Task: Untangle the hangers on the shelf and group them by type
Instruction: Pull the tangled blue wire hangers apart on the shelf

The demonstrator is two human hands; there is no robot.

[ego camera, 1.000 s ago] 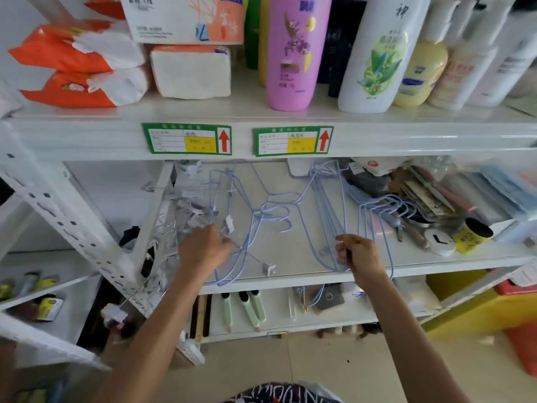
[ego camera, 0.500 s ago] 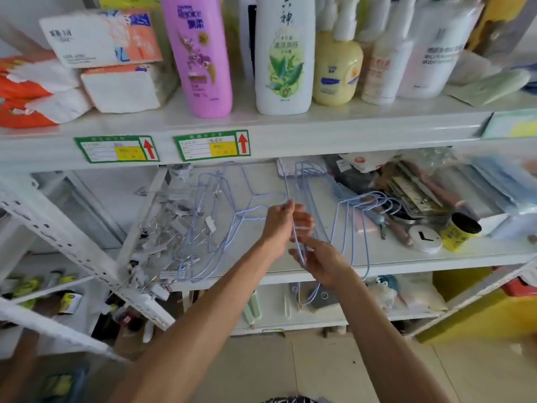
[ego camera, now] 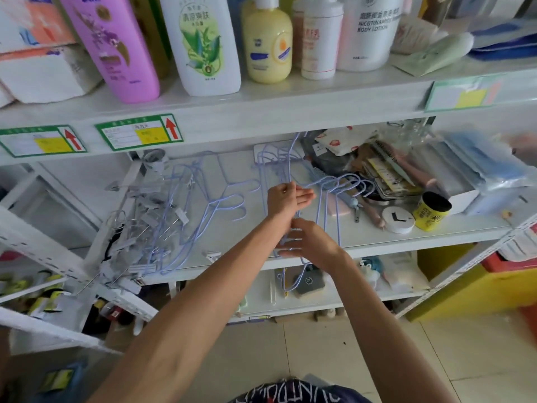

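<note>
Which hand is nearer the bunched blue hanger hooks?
Left. The left hand lies left of the hanger hooks, fingers pointing at them; the right hand is lower, at the front edge of the shelf.

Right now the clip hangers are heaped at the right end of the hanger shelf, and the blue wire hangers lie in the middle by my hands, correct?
No. The head view shows the clip hangers heaped at the left end of the shelf, not the right. The blue wire hangers do lie in the middle, by your left hand and right hand.

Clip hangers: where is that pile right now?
Head view: the clip hangers lie heaped at the left end of the middle shelf, beside the slanted white strut, left of the blue wire hangers.
</note>
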